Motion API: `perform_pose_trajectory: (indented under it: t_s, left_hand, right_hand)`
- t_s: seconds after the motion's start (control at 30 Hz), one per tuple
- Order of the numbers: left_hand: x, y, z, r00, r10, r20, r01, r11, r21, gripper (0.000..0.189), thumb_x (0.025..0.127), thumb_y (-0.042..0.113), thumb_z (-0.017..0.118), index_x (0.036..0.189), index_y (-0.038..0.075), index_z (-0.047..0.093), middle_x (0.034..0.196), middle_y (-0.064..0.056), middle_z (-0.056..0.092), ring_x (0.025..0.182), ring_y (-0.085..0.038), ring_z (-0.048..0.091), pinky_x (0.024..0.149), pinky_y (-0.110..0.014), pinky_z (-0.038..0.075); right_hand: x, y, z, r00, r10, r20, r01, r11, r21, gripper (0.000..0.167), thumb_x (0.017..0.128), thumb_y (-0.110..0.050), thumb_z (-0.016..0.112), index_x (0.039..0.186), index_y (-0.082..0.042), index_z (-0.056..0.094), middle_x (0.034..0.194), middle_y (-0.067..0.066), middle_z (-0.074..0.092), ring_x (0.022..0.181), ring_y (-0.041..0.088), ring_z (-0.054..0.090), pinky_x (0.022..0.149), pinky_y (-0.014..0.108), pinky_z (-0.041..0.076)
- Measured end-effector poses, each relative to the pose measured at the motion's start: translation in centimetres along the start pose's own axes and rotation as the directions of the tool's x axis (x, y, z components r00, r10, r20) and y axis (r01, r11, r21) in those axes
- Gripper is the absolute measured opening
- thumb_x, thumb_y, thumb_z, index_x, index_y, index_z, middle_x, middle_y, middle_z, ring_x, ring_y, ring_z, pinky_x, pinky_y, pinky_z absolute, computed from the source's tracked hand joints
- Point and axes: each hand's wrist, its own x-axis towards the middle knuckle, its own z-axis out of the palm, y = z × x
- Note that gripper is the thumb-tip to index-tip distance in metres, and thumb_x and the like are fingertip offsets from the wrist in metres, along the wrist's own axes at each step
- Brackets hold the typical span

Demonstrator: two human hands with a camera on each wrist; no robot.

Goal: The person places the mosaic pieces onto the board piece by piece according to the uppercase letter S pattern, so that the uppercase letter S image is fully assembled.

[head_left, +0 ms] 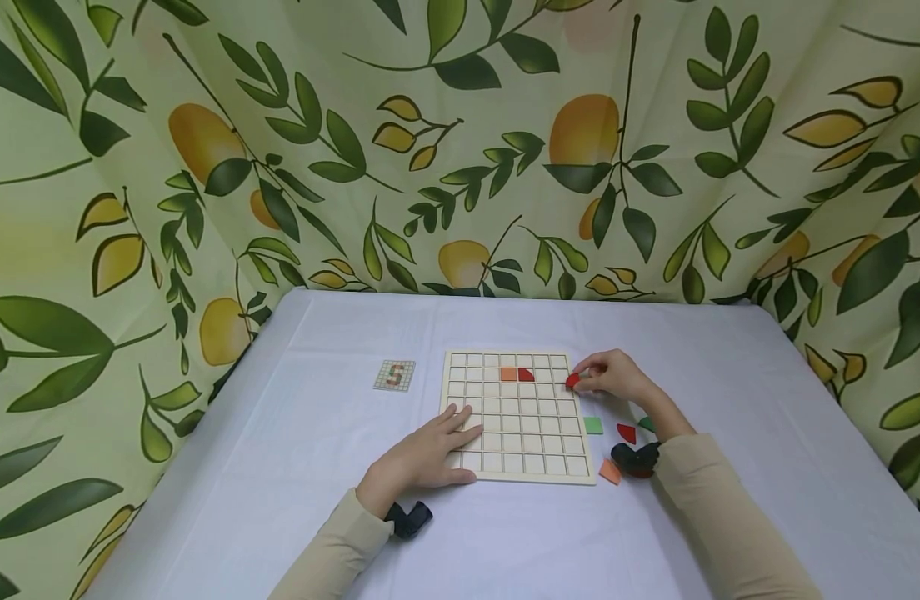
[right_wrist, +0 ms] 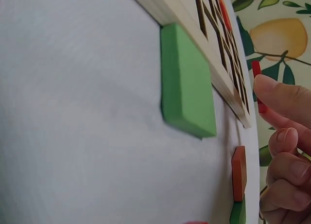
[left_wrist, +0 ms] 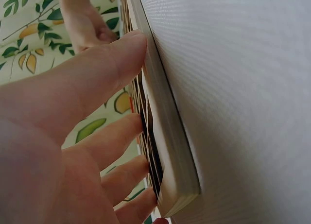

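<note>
A wooden grid board (head_left: 531, 462) lies on the table, holding an orange square (head_left: 508, 374) and a red quarter-round piece (head_left: 526, 375) side by side in an upper row. My left hand (head_left: 428, 450) rests on the board's lower left part with fingers spread. In the left wrist view, the thumb (left_wrist: 114, 56) touches the rim. Just over the board's right edge, my right hand (head_left: 616, 375) pinches another red piece (head_left: 572, 380) with a rounded side. The right wrist view shows that red piece (right_wrist: 256, 68) between thumb and finger, raised off the table.
A small card (head_left: 395, 376) with an S-shaped pattern on a grid lies left of the board. Right of it are a green square (head_left: 593, 426) against the rim, a red quarter-round (head_left: 627, 433), an orange square (head_left: 610, 472) and a green piece (head_left: 646, 424) partly hidden by the wrist.
</note>
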Motion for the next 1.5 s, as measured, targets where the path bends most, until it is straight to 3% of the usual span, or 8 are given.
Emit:
perform_pose_trajectory:
  t_s: [0.77, 1.1, 1.4, 1.5]
  left_hand:
    - [0.2, -0.1, 0.0, 1.0, 0.022, -0.013, -0.022, 1.0, -0.003, 0.07, 0.087, 0.046, 0.065, 0.148, 0.021, 0.041, 0.162, -0.006, 0.025, 0.153, -0.032, 0.017, 0.121, -0.048, 0.029]
    - [0.1, 0.1, -0.2, 1.0, 0.007, -0.008, -0.007, 1.0, 0.003, 0.069, 0.087, 0.046, 0.066, 0.147, 0.022, 0.041, 0.162, -0.005, 0.025, 0.153, -0.03, 0.018, 0.121, -0.048, 0.029]
    - [-0.2, 0.1, -0.3, 0.999, 0.047, -0.026, -0.046, 0.999, 0.023, 0.068, 0.088, 0.046, 0.064, 0.147, 0.021, 0.041, 0.161, -0.009, 0.028, 0.151, -0.033, 0.021, 0.121, -0.049, 0.029]
    - [-0.2, 0.1, -0.3, 0.999, 0.035, -0.019, -0.035, 0.999, 0.033, 0.069, 0.088, 0.047, 0.064, 0.147, 0.021, 0.041, 0.161, -0.007, 0.027, 0.152, -0.032, 0.019, 0.122, -0.047, 0.028]
  right_hand:
    - [1.1, -2.3, 1.5, 0.999, -0.037, -0.037, 0.038, 0.999, 0.024, 0.029, 0.082, -0.016, 0.076, 0.104, 0.002, 0.07, 0.067, -0.002, 0.045, 0.068, 0.014, 0.04, 0.056, 0.022, 0.032]
    - [1.7, -3.4, 2.8, 0.993, -0.107, -0.05, 0.111, 0.991, 0.073, 0.029, 0.08, -0.012, 0.077, 0.101, 0.006, 0.069, 0.064, -0.004, 0.043, 0.063, 0.011, 0.038, 0.055, 0.021, 0.031]
    - [1.8, -4.7, 4.4, 0.994, -0.105, -0.034, 0.108, 0.988, 0.109, 0.029, 0.082, -0.01, 0.075, 0.105, 0.006, 0.068, 0.064, -0.004, 0.046, 0.061, 0.011, 0.038, 0.054, 0.021, 0.035]
    - [1.9, -5.0, 4.9, 0.993, -0.116, -0.035, 0.119, 0.987, 0.104, 0.028, 0.082, -0.01, 0.075, 0.104, 0.006, 0.069, 0.063, -0.004, 0.046, 0.06, 0.011, 0.038, 0.053, 0.021, 0.034]
